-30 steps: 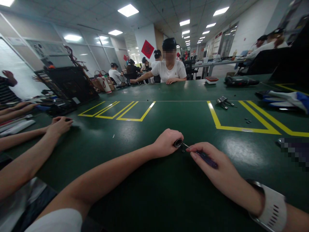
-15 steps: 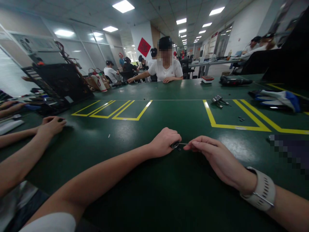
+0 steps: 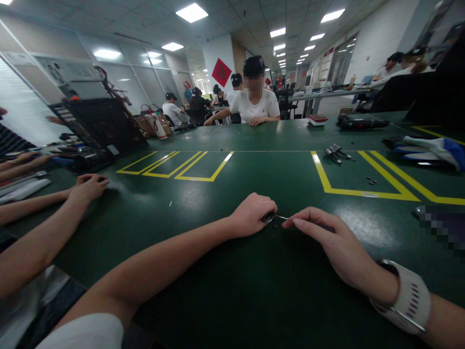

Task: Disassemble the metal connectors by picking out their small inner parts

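Observation:
My left hand (image 3: 255, 213) is closed around a dark cylindrical part with a shiny round rim (image 3: 268, 216); its fingers hide the rest. In my right hand (image 3: 325, 232) is a thin metal-shafted tool (image 3: 282, 217), pinched between thumb and fingers. Its tip reaches the edge of the cylindrical part, though the exact contact is too small to make out. A darker length, perhaps its handle, shows under the right fingers. Just below the rim, a tiny ring-like piece (image 3: 275, 226) lies on the green table (image 3: 232, 291).
Beyond my right hand lie several small dark pieces (image 3: 371, 181), a metal multi-pronged part (image 3: 337, 153) and blue-white gloves (image 3: 432, 151). A dark power tool (image 3: 362, 122) and a red-white box (image 3: 317, 120) sit farther back. A co-worker's hands (image 3: 89, 186) rest at left; another person (image 3: 256, 99) sits opposite.
The view has shifted slightly, so the surroundings appear a little farther right. Both hands keep their holds, and the shaft stays at the rim of the cylindrical part.

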A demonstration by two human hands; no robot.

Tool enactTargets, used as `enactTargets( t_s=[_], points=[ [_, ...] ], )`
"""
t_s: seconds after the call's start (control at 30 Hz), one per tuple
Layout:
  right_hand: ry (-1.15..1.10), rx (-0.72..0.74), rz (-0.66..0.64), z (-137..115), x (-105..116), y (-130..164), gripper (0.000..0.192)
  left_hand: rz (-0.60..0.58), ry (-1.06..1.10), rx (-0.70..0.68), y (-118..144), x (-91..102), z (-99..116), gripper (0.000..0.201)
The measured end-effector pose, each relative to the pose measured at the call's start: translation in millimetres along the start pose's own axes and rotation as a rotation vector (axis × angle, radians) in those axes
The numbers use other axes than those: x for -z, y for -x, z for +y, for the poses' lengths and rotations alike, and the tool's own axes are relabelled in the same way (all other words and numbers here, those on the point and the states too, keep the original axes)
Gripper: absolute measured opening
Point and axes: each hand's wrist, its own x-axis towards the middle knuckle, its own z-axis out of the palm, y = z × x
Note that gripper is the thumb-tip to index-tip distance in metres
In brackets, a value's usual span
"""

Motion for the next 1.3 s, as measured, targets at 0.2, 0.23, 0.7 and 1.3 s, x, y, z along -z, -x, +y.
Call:
enactTargets(
  t_s=[0.2,0.23,0.7,1.3],
  points=[
    [-0.331,-0.173,0.032,-2.0,-0.1,-7.4,0.019,-0.032,0.003,0.007,-0.7,-0.3,-2.4,0.007],
    [-0.355,-0.183,0.036,-2.5,-0.7,-7.5,0.018,-0.026,0.005,0.009,-0.8,-0.6,-2.7,0.007],
    [-0.229,-0.092,0.001,6.1,-0.6,-4.3,0.02,0.019,-0.065,0.021,0.1,1.7,2.5,0.006],
    [-0.282,-0.077,0.138,4.1,1.1,-1.8,0.016,-0.016,-0.228,0.076,-2.9,7.6,3.5,0.008]
  ],
)
